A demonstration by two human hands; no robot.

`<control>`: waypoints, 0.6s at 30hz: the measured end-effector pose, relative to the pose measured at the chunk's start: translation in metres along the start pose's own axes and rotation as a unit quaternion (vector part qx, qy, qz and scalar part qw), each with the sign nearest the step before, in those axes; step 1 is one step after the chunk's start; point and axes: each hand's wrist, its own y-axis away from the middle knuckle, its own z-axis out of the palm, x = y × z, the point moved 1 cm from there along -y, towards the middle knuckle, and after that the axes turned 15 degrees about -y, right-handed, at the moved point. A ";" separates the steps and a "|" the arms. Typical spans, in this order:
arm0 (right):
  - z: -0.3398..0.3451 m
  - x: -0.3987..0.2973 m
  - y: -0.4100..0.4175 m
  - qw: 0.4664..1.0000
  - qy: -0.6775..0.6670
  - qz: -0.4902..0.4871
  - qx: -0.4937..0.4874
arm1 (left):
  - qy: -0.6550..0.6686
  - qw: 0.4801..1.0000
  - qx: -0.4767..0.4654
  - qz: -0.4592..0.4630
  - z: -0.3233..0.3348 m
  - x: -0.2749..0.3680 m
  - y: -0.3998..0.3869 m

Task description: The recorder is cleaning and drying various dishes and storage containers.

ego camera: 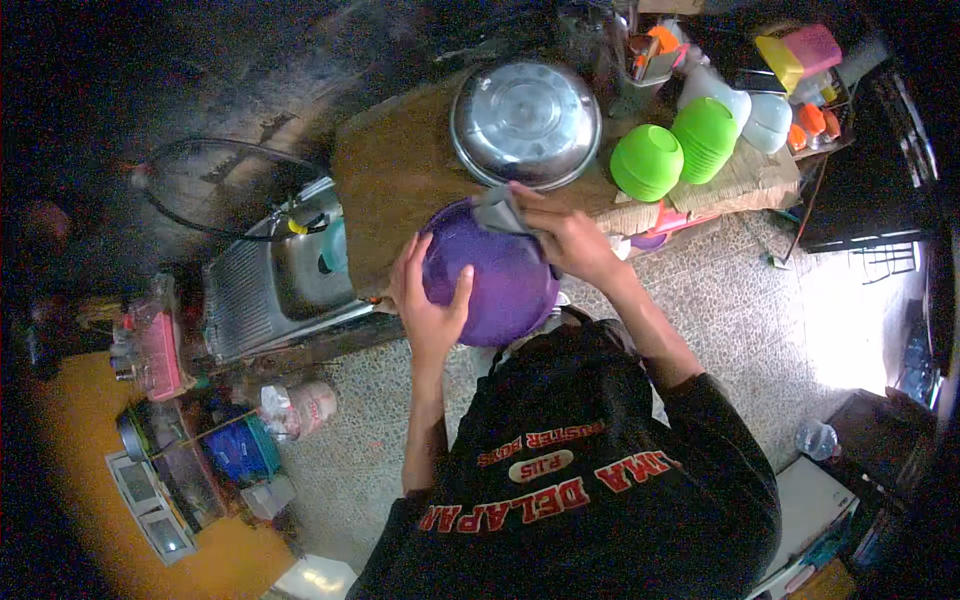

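A round purple plastic basin [495,289] is tilted at the counter's front edge, before my chest. My left hand [431,296] grips its left side, thumb spread over the purple surface. In my right hand [559,232] is a grey cloth [499,211], held against the basin's upper rim; the cloth looks blurred. Just beyond the basin, a shiny metal bowl [529,120] lies upside down on the brown-covered counter [397,157].
Stacks of green bowls [646,161] and white bowls [766,124] stand right of the metal bowl, near a utensil holder [649,67]. A steel sink [304,277] with a yellow-tipped tap and black hose is at the left. Patterned flooring [360,427] lies below the counter.
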 end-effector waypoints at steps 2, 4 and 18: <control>0.003 0.000 -0.005 0.998 0.056 -0.032 -0.018 | -0.009 1.000 -0.006 0.005 0.004 -0.002 -0.010; 0.003 -0.012 -0.010 0.995 0.074 -0.026 -0.054 | -0.020 1.000 -0.013 0.009 0.009 -0.004 -0.012; 0.000 -0.070 0.085 0.985 0.106 0.022 -0.134 | -0.021 1.000 0.004 -0.023 0.010 0.002 -0.016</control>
